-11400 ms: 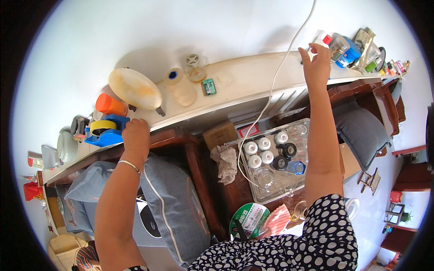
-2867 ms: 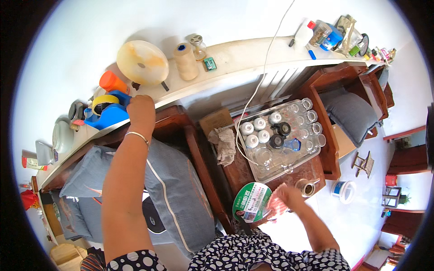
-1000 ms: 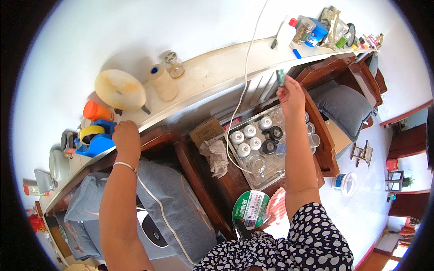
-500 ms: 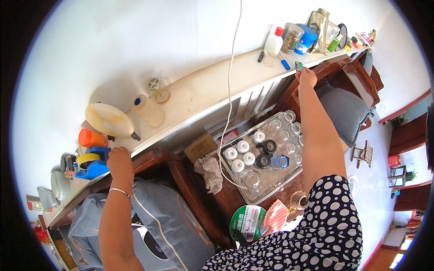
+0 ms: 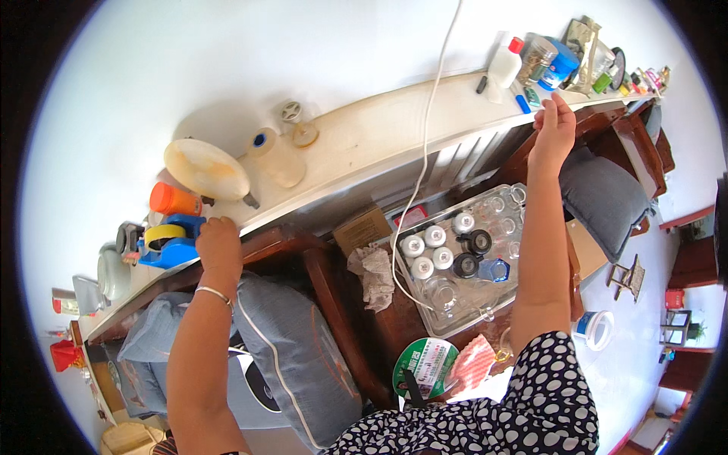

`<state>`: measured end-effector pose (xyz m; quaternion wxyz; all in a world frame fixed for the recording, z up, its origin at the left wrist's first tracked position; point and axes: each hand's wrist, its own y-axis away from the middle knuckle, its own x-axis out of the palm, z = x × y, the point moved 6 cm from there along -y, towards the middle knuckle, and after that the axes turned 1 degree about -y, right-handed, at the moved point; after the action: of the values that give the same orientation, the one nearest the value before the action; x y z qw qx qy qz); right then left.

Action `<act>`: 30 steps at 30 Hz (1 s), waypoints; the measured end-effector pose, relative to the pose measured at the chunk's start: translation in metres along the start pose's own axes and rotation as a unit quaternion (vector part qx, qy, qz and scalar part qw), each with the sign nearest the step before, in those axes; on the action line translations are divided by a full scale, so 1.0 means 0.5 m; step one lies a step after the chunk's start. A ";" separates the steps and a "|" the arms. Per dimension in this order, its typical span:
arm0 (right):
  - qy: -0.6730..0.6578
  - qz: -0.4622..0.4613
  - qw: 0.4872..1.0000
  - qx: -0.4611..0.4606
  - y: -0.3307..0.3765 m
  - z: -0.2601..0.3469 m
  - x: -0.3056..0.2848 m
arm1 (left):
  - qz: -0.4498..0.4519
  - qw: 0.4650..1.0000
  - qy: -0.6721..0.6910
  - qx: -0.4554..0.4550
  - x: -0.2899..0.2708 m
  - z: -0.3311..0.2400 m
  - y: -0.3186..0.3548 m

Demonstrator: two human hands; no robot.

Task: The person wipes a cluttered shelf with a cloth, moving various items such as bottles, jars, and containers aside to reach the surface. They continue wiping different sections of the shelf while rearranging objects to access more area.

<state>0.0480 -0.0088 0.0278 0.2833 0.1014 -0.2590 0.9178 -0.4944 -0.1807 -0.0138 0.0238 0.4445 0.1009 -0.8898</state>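
At the left end of the white ledge, my left hand (image 5: 220, 244) is closed against the near end of a blue tape dispenser (image 5: 171, 250). A roll of yellow tape (image 5: 164, 236) sits in it. The undersides of those fingers are hidden. My right hand (image 5: 553, 135) is raised at the ledge's right part, fingers stretched out and nothing seen in them. Just beyond its fingertips lies a small green piece (image 5: 532, 96), beside a blue marker cap (image 5: 522, 104). A white bottle with a red cap (image 5: 505, 64) stands behind them.
Along the ledge stand an orange jar (image 5: 174, 199), an oval cream dish (image 5: 206, 168) and a thread cone (image 5: 277, 158). A white cable (image 5: 426, 144) hangs across the view. Below, a tray (image 5: 440, 331) holds glass cups and lidded bottles. Grey cushions (image 5: 296, 356) lie near my left arm.
The small green piece has left my right hand and now lies on the ledge; those fingers have straightened. My left hand stays at the tape dispenser. The whole view has shifted.
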 end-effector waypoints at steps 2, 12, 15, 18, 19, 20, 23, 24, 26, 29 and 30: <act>0.027 0.080 0.996 -0.036 0.112 0.087 0.098 | 0.004 1.000 -0.003 -0.004 0.004 -0.006 -0.002; 0.328 0.438 0.822 -0.160 0.393 -0.002 0.501 | 0.001 0.999 0.034 -0.020 -0.009 -0.006 -0.003; 0.329 0.485 0.806 -0.079 0.407 -0.057 0.553 | 0.004 0.999 0.031 -0.019 -0.005 -0.013 -0.007; 0.310 0.433 0.845 -0.043 0.413 -0.068 0.561 | 0.005 0.999 0.024 -0.022 -0.002 -0.010 -0.004; 0.308 0.429 0.848 -0.041 0.412 -0.062 0.558 | 0.005 0.999 0.028 -0.025 0.001 -0.007 -0.003; 0.307 0.424 0.851 -0.039 0.409 -0.055 0.553 | 0.005 0.999 0.032 -0.027 0.003 -0.008 -0.004; 0.291 0.400 0.869 -0.021 0.391 -0.006 0.520 | 0.009 0.999 0.039 -0.026 0.004 -0.010 -0.006; 0.283 0.391 0.876 -0.013 0.382 0.024 0.499 | 0.011 0.999 0.040 -0.025 0.004 -0.011 -0.007; 0.253 0.377 0.890 -0.050 0.375 0.105 0.443 | 0.017 0.999 0.042 -0.019 0.002 -0.011 -0.006; 0.187 0.359 0.913 -0.041 0.353 0.188 0.336 | 0.020 0.999 0.041 -0.020 0.013 -0.004 -0.002; 0.202 0.326 0.920 -0.085 0.327 0.223 0.294 | 0.017 0.999 0.042 -0.023 0.012 -0.001 -0.004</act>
<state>-0.1618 -0.1147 0.1024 0.0227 -0.2011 -0.2923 0.9347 -0.4979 -0.1783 -0.0183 0.0451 0.4821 0.1141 -0.8675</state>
